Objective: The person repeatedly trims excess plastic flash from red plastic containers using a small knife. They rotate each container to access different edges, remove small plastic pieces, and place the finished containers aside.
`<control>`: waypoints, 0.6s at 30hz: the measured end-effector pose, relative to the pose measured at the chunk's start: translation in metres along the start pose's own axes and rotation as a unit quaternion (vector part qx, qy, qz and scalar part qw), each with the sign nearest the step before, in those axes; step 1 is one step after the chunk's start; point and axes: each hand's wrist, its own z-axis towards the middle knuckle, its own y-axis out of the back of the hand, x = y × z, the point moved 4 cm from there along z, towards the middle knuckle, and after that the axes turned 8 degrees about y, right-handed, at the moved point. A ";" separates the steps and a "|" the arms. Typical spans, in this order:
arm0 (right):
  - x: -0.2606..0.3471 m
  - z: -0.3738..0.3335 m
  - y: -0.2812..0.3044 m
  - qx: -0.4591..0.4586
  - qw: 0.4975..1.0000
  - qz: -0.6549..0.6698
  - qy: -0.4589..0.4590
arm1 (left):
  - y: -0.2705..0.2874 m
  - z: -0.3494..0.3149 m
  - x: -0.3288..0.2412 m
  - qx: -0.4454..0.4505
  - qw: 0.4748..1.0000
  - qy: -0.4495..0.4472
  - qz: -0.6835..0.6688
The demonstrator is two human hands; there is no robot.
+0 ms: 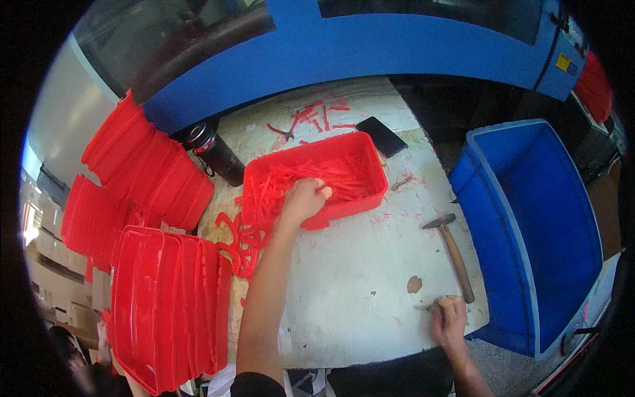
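My left hand (306, 200) reaches into a red plastic bin (317, 218) filled with thin red plastic strips (270, 188). Its fingers are curled together over the strips; what they grip, if anything, is hidden. My right hand (451, 319) rests near the front right of the worktable (350, 291) with the fingers closed. A small greyish bit shows beside its fingertips, too small to name. Just beyond that hand lies a hammer (456, 259) with a wooden handle. Curved red plastic pieces (241, 241) lie in a heap left of the bin.
Stacked red bins (165, 298) stand on the left, more behind (142, 159). A black tumbler (218, 155), a black phone (381, 136) and red-handled pliers (286, 132) surround the bin. A blue tub (522, 245) stands right, a blue machine (357, 53) behind. Another person (96, 370) is lower left.
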 end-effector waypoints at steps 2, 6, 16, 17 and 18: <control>0.000 -0.001 0.000 -0.004 1.000 0.005 -0.009 | 0.001 -0.017 -0.015 -0.045 0.998 -0.044 -0.002; 0.002 0.000 0.001 -0.024 1.000 0.005 0.008 | -0.014 -0.085 -0.056 -0.230 0.949 -0.211 -0.053; 0.017 -0.015 0.032 -0.071 0.996 0.030 0.051 | -0.150 -0.252 -0.102 0.042 0.981 -0.114 -0.149; 0.022 -0.020 0.042 -0.069 0.994 0.048 0.064 | -0.153 -0.260 -0.102 0.037 0.980 -0.106 -0.166; 0.025 -0.028 0.053 -0.052 0.994 0.065 0.063 | -0.156 -0.267 -0.102 0.033 0.978 -0.097 -0.183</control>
